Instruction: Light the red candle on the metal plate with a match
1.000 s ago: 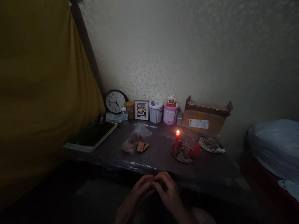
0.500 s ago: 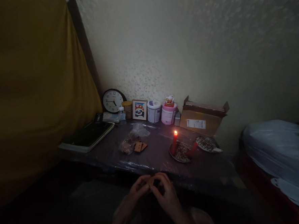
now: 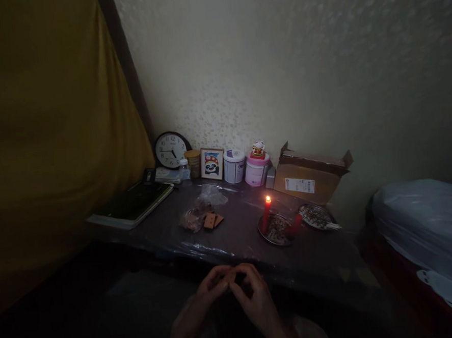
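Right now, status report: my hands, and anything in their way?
Left hand, right hand together at plastic-covered table edge, fingertips touching; anything held too dark to tell. Lit red candle ahead.

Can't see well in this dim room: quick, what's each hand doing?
Left hand: curled, fingers against the right hand; too dark to tell if it holds anything.
Right hand: curled too; cannot tell if it holds anything.

Numerals run round the face of the wall clock (image 3: 170, 150), 12 at top
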`<state>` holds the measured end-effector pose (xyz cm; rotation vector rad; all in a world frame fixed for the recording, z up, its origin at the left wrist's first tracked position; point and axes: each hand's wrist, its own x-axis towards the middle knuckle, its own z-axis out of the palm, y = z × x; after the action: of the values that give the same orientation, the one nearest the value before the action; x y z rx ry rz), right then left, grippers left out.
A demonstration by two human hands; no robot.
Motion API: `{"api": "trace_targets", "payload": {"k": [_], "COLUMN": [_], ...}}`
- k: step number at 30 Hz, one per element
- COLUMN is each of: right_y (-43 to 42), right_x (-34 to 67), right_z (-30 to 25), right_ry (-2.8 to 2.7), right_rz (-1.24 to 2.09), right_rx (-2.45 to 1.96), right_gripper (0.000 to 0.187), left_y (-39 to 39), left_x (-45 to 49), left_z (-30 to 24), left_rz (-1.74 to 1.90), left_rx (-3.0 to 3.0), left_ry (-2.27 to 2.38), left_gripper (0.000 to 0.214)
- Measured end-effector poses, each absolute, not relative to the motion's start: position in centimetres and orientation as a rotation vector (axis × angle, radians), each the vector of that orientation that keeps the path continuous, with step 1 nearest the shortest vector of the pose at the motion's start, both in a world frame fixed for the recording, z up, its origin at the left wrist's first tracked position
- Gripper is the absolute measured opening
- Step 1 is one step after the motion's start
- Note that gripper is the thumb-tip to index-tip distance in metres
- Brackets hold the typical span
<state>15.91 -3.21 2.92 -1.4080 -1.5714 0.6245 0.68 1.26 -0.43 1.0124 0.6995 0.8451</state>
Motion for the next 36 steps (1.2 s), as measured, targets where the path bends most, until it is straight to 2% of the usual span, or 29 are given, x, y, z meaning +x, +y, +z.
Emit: {"api": "trace_targets", "payload": {"k": [19, 29, 36], "right_y": [-3.2, -3.3, -3.4], "right_x": [15.9, 15.7, 15.7], "right_z": [3.0, 3.3, 2.7], "right_ry": [-1.584, -1.573, -1.546], "right_rz": [0.664, 0.614, 0.630], "right_rx": [-1.430, -1.400, -1.412], "right_gripper": [0.019, 0.018, 0.020], "left_y": [0.7, 1.2, 0.4], "left_x": [0.7, 0.5, 0.3], "left_z": [2.0, -0.4, 2.6], "left_rz": [0.868, 0.856, 0.817], "left_rx": [0.983, 1.013, 1.002], "left_ry": [0.699, 0.671, 0.635], "left_gripper": [0.033, 0.038, 0.034]}}
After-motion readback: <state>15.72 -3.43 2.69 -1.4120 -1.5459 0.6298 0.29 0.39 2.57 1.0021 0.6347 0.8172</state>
